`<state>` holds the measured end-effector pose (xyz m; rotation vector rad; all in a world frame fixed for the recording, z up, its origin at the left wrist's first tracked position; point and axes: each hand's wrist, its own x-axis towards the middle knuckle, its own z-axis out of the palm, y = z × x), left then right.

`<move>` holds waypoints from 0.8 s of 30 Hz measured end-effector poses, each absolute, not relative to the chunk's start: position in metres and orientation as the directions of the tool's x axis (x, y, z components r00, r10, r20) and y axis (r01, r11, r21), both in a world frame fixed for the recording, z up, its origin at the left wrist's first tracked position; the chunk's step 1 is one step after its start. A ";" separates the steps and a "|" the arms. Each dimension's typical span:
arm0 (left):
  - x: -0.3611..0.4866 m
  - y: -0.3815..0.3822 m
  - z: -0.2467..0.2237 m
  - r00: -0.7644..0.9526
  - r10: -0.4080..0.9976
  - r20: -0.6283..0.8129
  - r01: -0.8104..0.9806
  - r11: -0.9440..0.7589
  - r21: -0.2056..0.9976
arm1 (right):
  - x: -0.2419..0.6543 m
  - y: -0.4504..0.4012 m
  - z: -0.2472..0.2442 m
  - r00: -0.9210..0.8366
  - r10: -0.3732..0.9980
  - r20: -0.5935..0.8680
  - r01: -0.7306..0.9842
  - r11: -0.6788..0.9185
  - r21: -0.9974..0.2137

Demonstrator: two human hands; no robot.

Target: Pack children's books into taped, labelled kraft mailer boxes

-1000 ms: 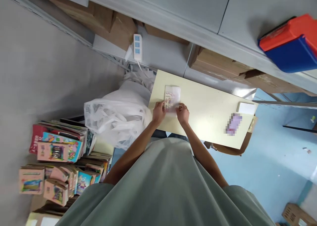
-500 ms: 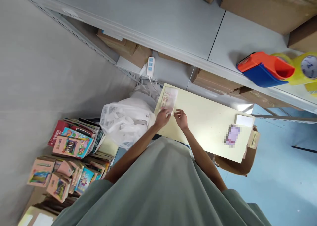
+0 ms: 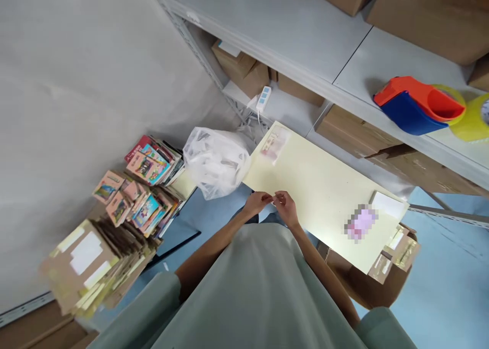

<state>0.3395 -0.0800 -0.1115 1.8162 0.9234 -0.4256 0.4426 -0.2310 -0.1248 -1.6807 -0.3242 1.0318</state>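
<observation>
At the near edge of a pale yellow table [image 3: 317,181], my left hand [image 3: 256,203] and my right hand [image 3: 286,208] meet fingertip to fingertip. Both are closed in a pinch, and whatever lies between the fingers is too small to make out. A flat, clear packet with pinkish print [image 3: 274,143] rests on the table's far left corner, apart from both hands. Toward the right end of the table lie a blurred-out purple item [image 3: 360,222] and a white flat box [image 3: 388,206].
Left of the table bulges a white plastic bag [image 3: 217,160]. Stacked books [image 3: 147,165] and flattened cardboard [image 3: 84,257] stand farther left. Behind runs a grey shelf [image 3: 263,43] with cartons, a power strip [image 3: 263,99] and an orange-blue tape dispenser [image 3: 416,104]. An open carton [image 3: 367,283] sits below right.
My left hand has come off the clear packet, which stays on the table. Both hands have drawn back toward my body and come together. The view has turned and shifted.
</observation>
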 end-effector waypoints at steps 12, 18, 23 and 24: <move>0.278 -0.110 -0.096 0.690 0.375 -0.620 0.655 0.041 0.754 | 0.379 -0.275 -0.092 0.595 0.739 -0.318 -0.072 -0.344 -0.936; 0.183 -0.097 -0.090 0.728 0.448 -0.519 0.552 0.066 0.831 | 0.289 -0.258 -0.076 0.579 0.785 -0.220 0.054 -0.306 -0.951; 0.058 -0.081 -0.090 0.656 0.618 -0.434 0.455 0.135 0.880 | 0.177 -0.225 -0.063 0.494 0.856 -0.154 0.149 -0.258 -0.955; 0.030 -0.079 -0.090 0.634 0.648 -0.422 0.436 0.150 0.887 | 0.154 -0.219 -0.061 0.473 0.869 -0.144 0.167 -0.249 -0.954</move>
